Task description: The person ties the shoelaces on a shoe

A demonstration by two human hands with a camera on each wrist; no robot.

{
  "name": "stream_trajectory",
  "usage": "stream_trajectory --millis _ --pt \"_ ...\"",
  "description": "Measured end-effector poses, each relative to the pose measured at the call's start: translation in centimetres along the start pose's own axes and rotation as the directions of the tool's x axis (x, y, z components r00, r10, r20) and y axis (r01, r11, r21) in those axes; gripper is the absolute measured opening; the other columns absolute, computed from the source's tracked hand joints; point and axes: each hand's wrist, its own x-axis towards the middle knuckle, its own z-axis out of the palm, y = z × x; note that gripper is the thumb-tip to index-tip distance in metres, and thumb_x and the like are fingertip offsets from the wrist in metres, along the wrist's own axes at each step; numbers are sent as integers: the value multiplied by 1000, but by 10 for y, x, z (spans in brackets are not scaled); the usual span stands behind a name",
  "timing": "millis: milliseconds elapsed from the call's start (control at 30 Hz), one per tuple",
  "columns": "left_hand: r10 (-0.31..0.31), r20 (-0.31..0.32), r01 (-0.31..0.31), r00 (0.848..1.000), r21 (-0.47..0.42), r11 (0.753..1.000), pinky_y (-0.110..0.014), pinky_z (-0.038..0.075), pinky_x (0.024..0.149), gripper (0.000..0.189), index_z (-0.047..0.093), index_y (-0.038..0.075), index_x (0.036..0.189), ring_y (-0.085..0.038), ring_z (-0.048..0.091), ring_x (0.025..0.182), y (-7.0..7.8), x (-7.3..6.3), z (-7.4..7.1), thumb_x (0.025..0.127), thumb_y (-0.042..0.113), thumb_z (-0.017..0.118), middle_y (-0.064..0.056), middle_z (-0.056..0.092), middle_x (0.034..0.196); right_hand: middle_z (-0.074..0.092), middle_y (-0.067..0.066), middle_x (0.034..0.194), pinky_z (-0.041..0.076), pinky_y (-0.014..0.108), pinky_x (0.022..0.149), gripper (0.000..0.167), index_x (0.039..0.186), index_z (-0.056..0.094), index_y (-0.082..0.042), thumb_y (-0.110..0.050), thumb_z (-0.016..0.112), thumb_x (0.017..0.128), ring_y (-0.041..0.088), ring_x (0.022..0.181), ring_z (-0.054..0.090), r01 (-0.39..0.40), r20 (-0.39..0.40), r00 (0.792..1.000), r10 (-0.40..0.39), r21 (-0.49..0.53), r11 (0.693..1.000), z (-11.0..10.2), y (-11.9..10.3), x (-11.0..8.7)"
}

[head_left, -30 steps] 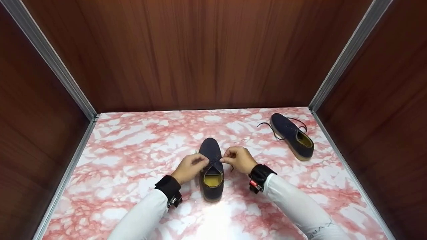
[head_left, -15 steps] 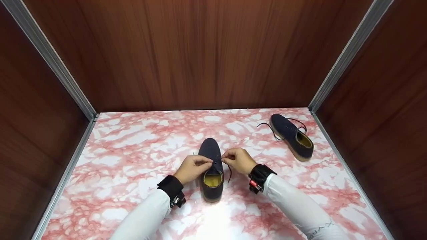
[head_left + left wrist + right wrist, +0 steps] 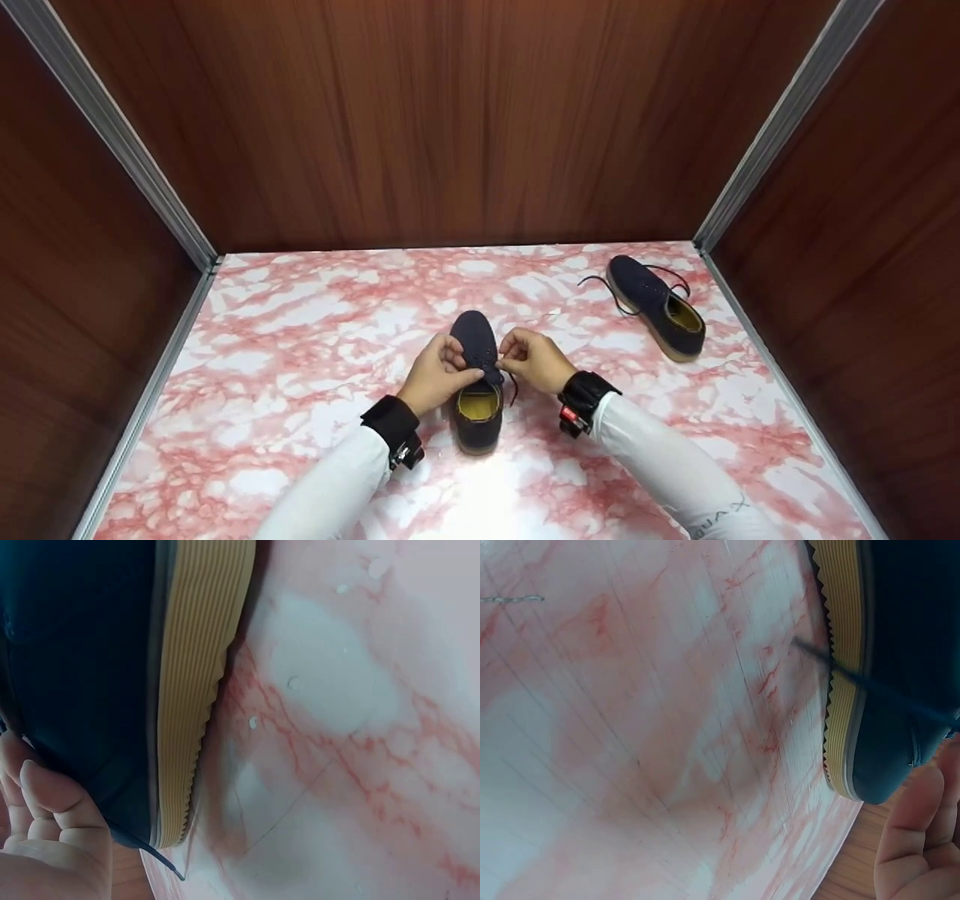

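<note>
A navy lace-up shoe [image 3: 475, 337] with a yellow lining stands on the tabletop, toe pointing away. My left hand [image 3: 437, 375] is at its left side, the thumb stretched onto the lacing and the fingers loosely bent, apart from the thumb. In the left wrist view, a dark shoelace end [image 3: 166, 862] hangs past the ribbed tan sole. At the right edge of the lacing, my right hand [image 3: 536, 361] pinches the shoelace [image 3: 514, 391] between thumb and forefinger. The right wrist view shows the loose shoelace end [image 3: 840, 671] crossing the sole; the pinch is mostly cut off there.
The matching navy shoe [image 3: 646, 296] lies angled at the back right, its laces [image 3: 600, 281] spread loose on both sides. Dark wood-grain panels [image 3: 480, 127] enclose the red-and-white marbled tabletop [image 3: 300, 337] at the back and sides, with metal strips at the corners.
My left hand's fingers have lifted away from its thumb, opening the earlier pinch, and the wrist has shifted slightly right. My right hand stays by the lacing, still pinching. The shoe has barely moved.
</note>
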Motion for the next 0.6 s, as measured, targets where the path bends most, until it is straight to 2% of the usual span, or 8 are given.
stream_trajectory --millis 100,233,367,467,600 --pt "-14 2 14 1000 14 1000 -18 47 66 47 56 2 115 -18 53 74 1 0 0 82 12 88 -10 58 94 69 4 80 48 18 64 24 98 60 -5 -6 82 88 7 73 61 -16 9 1000 15 27 1000 0 1 -1" --pt "-21 15 20 1000 67 998 -19 47 65 41 63 3 114 -15 55 72 2 0 -1 84 18 87 -7 59 94 69 8 82 48 18 65 23 99 58 -3 -4 80 90 7 74 62 -5 41 999 3 59 998 -2 3 -2" --pt "-12 18 11 1000 96 995 -19 48 64 37 65 2 111 -11 56 70 4 1 -1 85 19 86 -6 61 91 70 13 86 49 18 66 14 99 60 -2 -2 73 94 8 76 62 1 90 996 -9 89 996 -5 4 -3" --pt "-7 15 5 1000 107 994 -18 48 65 36 66 1 109 -10 56 71 4 3 0 85 19 86 -5 62 89 71 16 93 55 24 69 2 101 62 -3 -3 64 101 12 80 64 -4 127 992 -9 106 994 -9 5 -4" --pt "-12 8 11 1000 122 993 -19 49 67 34 67 2 106 -10 58 74 4 3 0 85 20 87 -3 63 87 71 16 101 60 33 74 15 107 67 -3 -14 56 108 14 85 68 -5 160 987 -16 129 992 -12 7 -5"
